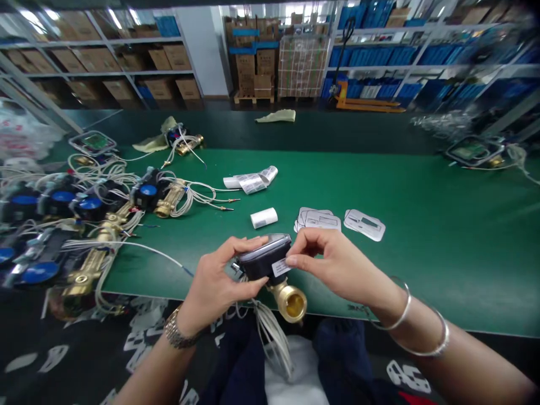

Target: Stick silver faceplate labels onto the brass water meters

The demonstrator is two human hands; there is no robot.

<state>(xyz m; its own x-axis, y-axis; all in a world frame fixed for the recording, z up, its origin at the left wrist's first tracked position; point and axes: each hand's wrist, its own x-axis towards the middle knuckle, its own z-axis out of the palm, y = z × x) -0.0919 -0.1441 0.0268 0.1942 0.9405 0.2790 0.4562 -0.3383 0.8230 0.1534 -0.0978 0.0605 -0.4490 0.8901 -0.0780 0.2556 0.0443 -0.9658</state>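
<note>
My left hand (pixel 225 273) grips the black housing of a meter (pixel 257 264) with a brass pipe body (pixel 292 304), thumb below and fingers over the top. The meter is held tilted at the near edge of the bench, its brass opening facing me and its bundled white cables (pixel 272 337) hanging down. A small white printed label (pixel 280 267) lies against the side of the housing. Thumb and index finger of my right hand (pixel 327 256) pinch the label's right end. How much of the label is stuck down I cannot tell.
Several meters with blue caps (pixel 63 197) and tangled cables crowd the left of the green bench (pixel 320 180). Beyond my hands lie a white label roll (pixel 264 217), a crumpled label strip (pixel 253 180) and grey faceplate stickers (pixel 318 219). Another meter (pixel 475 151) sits far right.
</note>
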